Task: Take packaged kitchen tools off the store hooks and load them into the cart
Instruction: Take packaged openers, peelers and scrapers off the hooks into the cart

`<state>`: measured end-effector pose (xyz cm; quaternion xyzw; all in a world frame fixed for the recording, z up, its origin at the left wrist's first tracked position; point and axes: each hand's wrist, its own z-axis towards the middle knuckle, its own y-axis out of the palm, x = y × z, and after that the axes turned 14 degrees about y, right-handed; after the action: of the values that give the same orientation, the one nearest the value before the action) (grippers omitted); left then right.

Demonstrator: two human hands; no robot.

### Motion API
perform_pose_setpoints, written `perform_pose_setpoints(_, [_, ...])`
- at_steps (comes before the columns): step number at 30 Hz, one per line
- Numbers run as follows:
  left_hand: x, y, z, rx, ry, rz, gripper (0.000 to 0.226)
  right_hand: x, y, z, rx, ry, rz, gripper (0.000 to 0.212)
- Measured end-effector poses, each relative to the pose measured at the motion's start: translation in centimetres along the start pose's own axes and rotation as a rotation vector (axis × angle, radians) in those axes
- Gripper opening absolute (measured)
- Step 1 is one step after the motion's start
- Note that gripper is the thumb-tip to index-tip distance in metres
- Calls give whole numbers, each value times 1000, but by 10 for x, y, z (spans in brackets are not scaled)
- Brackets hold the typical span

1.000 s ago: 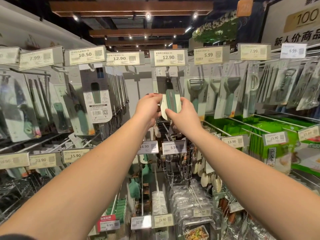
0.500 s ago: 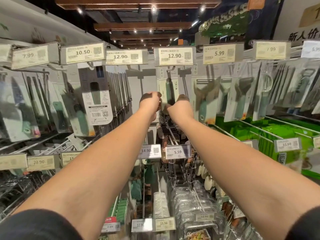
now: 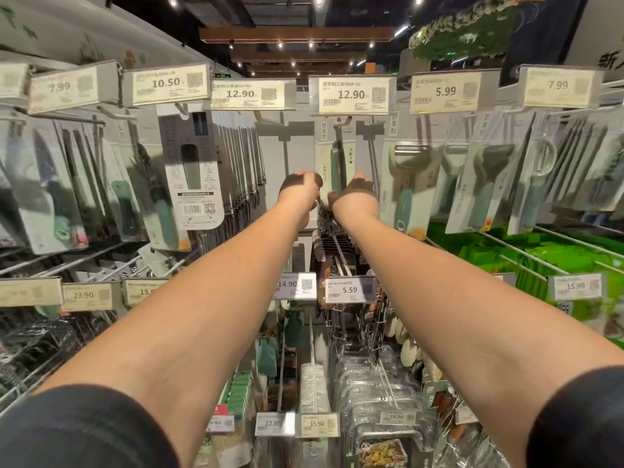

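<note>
A packaged kitchen tool (image 3: 335,157) with a green handle, on a white card, hangs from a hook (image 3: 341,122) under the middle 12.90 tag. Both my arms reach far forward to it. My left hand (image 3: 300,192) is at the pack's lower left edge and my right hand (image 3: 355,194) at its lower right edge. Together they hold the bottom of the pack between them. I see only the backs of the hands, so the fingertips are hidden. The cart is not in view.
Rows of other packs hang on either side: knives (image 3: 50,197) at left, a grater pack (image 3: 192,170), and peelers (image 3: 407,194) at right. Price tags (image 3: 351,94) line the hook ends. Lower hooks (image 3: 337,261) with more goods jut out beneath my arms.
Both hands have moved farther in toward the rack with the pack. Its lower end, tilted toward me before, now hangs closer to upright under the hook.
</note>
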<state>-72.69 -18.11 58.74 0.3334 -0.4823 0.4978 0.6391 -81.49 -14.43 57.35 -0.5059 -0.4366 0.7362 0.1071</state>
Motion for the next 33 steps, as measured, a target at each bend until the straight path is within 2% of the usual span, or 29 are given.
perform_pose_setpoints(5, [-4, -11, -9, -11, 35, 65, 24, 9, -4, -13, -43, 9, 65, 78])
perform_pose_setpoints(8, [-9, -29, -36, -9, 71, 57, 20, 29, -9, -33, -87, -78, 211, 57])
perform_pose_setpoints(11, [-17, -51, -73, -33, 92, 36, 16, 55, -14, -55, -122, -195, 334, 53])
perform_pose_setpoints(14, [-29, -81, -123, -47, 76, -32, 19, 82, -17, -89, -185, -314, 290, 52])
perform_pose_setpoints(18, [-55, -128, -197, -3, 64, 74, 16, 107, 2, -145, -348, -420, 252, 45])
perform_pose_setpoints(22, [-106, -185, -267, 116, -70, 295, 15, 120, 53, -204, -586, -545, 34, 43])
perform_pose_setpoints(26, [-155, -255, -340, 143, -245, 586, 16, 127, 114, -274, -786, -685, -181, 42])
perform_pose_setpoints(33, [-206, -377, -460, 204, -523, 742, 25, 124, 214, -422, -1130, -827, -377, 25])
